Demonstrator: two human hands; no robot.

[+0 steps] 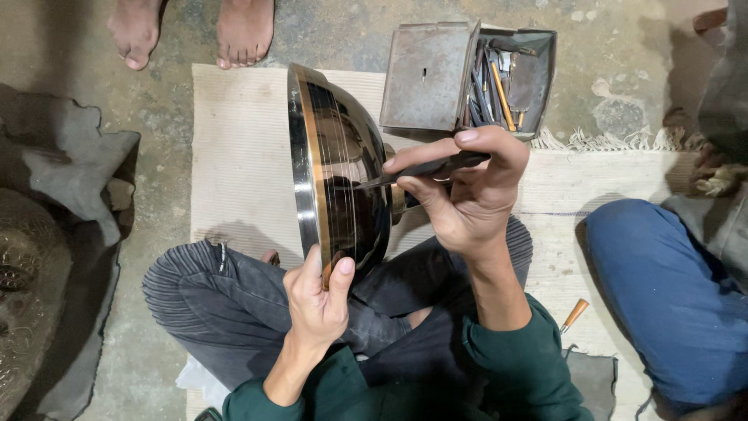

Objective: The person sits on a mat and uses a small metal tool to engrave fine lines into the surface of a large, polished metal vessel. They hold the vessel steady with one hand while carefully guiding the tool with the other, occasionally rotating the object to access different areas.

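A shiny dark metal bowl (pixel 343 164) with a brass band near its rim stands on edge over my lap. My left hand (pixel 319 300) grips its lower rim, thumb on the outer wall. My right hand (pixel 463 191) is shut on a dark pointed engraving tool (pixel 413 171), whose tip touches the bowl's outer surface among fine scribed lines. I sit cross-legged in grey trousers and green sleeves.
An open metal box (pixel 444 74) with several tools lies on the woven mat (pixel 234 156) behind the bowl. Another person's bare feet (pixel 191 31) stand at the top. A blue-trousered knee (pixel 662 281) is at right. A wooden-handled tool (pixel 575 314) lies near it. Grey cloths (pixel 62 171) lie at left.
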